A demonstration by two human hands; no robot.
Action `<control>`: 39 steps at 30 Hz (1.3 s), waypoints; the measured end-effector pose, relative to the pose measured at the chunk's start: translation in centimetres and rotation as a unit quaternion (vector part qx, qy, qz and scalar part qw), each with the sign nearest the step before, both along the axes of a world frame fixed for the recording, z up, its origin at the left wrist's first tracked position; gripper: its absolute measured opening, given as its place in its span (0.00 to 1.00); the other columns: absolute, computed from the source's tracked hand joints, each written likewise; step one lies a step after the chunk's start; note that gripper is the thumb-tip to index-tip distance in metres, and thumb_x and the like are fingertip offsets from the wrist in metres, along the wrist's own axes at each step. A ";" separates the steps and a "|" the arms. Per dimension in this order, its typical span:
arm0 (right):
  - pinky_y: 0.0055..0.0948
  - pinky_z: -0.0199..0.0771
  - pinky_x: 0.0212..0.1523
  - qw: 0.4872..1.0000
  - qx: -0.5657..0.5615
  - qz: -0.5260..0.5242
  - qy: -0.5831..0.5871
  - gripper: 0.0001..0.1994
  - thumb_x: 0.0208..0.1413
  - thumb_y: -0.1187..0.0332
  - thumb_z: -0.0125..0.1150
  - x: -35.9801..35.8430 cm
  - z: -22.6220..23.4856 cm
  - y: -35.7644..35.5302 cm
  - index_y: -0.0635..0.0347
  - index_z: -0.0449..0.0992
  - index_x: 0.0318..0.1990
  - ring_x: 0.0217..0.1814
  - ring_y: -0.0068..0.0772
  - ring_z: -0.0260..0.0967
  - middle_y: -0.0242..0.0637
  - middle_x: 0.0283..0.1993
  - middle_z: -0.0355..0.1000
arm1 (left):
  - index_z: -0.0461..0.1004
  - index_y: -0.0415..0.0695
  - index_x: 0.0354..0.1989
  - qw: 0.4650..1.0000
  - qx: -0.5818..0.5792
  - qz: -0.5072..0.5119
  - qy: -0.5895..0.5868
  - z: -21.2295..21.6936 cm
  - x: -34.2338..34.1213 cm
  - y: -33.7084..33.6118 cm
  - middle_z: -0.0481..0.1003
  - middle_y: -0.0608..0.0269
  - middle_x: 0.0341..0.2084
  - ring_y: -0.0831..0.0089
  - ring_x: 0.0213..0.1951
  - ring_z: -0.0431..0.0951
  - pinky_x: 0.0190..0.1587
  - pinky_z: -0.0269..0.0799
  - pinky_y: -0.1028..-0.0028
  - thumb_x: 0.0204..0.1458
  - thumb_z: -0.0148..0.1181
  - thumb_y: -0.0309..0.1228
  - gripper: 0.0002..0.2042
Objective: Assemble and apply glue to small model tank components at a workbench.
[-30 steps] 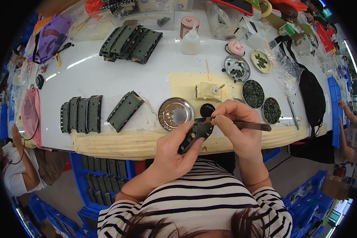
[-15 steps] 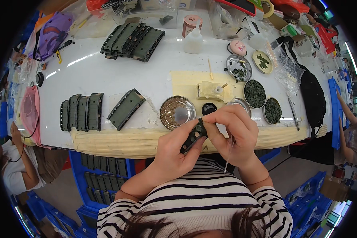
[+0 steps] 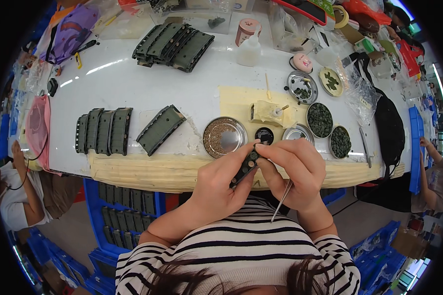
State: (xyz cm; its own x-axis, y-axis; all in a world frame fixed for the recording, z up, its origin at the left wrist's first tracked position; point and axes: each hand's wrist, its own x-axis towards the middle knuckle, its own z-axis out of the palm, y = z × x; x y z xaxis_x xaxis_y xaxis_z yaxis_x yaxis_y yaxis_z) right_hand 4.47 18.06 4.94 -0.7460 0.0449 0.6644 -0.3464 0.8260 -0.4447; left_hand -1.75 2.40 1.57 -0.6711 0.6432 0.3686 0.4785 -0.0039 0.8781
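My left hand (image 3: 220, 178) is closed around a dark green, slightly curved strip-like part (image 3: 244, 167) with round copper-coloured discs along its side. At the part's far end, the thumb and fingertips of my right hand (image 3: 300, 169) pinch close together against it; whatever lies between them is hidden. Thin metal tweezers (image 3: 282, 201) are tucked in that same hand, their free end pointing down toward my striped top. Just beyond my fingers sit a small black pot (image 3: 264, 135) and a round metal dish of tiny copper-coloured pieces (image 3: 207, 129).
Two tins of small dark green pieces (image 3: 320, 119) (image 3: 340, 141) stand to the right, near a metal rod-like tool (image 3: 365, 147). Farther off are a yellow-taped block (image 3: 266, 113), a white squeeze bottle (image 3: 249, 51) and stacked green curved parts (image 3: 172, 45). More parts (image 3: 103, 130) lie left.
The view has shifted slightly. My right fingertips have moved a little on the part's end, and the tweezers have swung so that their free end points farther left.
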 end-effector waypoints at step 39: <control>0.29 0.71 0.26 1.000 -0.004 0.012 -0.019 0.14 0.38 0.75 0.72 0.0 0.4 -0.7 0.64 0.76 0.36 0.26 0.37 0.72 0.38 0.29 0.73 | 0.66 0.38 0.60 0.998 0.002 0.002 0.061 -0.4 -0.3 -0.6 0.73 0.52 0.27 0.59 0.26 0.74 0.31 0.72 0.68 0.38 0.58 0.14 0.33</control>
